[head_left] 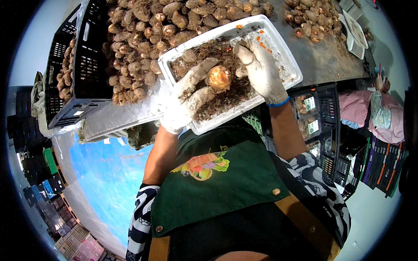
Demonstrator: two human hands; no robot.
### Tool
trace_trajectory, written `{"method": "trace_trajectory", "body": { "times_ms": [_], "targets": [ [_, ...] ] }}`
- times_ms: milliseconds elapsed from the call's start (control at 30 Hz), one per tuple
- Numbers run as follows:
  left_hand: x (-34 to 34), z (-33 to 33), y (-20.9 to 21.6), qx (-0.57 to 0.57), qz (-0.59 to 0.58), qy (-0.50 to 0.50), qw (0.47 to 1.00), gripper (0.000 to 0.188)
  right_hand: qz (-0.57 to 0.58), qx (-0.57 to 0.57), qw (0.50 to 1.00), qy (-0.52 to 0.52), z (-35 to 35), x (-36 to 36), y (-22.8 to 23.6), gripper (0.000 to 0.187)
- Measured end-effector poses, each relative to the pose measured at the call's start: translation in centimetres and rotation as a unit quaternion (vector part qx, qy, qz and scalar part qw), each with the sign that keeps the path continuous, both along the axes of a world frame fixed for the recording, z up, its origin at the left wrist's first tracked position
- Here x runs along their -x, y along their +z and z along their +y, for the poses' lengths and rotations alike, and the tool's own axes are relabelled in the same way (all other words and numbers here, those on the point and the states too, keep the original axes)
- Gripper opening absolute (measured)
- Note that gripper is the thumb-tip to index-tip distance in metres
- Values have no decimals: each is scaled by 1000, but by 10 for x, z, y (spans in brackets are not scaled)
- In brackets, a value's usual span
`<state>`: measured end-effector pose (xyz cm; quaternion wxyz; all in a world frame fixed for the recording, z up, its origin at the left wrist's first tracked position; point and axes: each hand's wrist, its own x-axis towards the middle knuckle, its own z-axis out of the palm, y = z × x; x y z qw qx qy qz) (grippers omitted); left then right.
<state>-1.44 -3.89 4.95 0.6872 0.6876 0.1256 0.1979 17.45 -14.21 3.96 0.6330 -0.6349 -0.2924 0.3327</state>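
My left hand (190, 95), in a white work glove soiled at the fingers, is closed round a taro (219, 78). The taro's trimmed, orange-brown end faces up between thumb and fingers, over a white foam tray (203, 126). To its right, my right hand (263, 71) wears a matching glove with a blue cuff. Its fingers are bent, with thumb and forefinger apart and no object visible between them; the other fingertips are partly hidden. Fibrous root trimmings (226, 103) fill much of the tray below both hands. Another small taro (189, 55) lies inside near the left wall.
Heaped taros (143, 39) cover the table left of and beyond the tray. A black crate (89, 52) stands at far left. More taros (311, 17) lie at far right beside white trays (355, 35). Packed boxes (307, 108) sit in black crates lower right. Another person (383, 108) is at right.
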Motion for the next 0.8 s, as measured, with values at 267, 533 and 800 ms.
{"method": "trace_trajectory", "body": {
  "times_ms": [267,533,800],
  "targets": [
    [3,1,-5,61,0,14,998,57,-45,8,999,-24,-16,16,18,31],
    [-2,-2,-4,122,25,43,991,56,-245,-74,967,17,-19,25,28,23],
    [-1,-2,-17,-40,22,51,998,56,-468,-4,883,37,-6,32,44,14]
  ]
}}
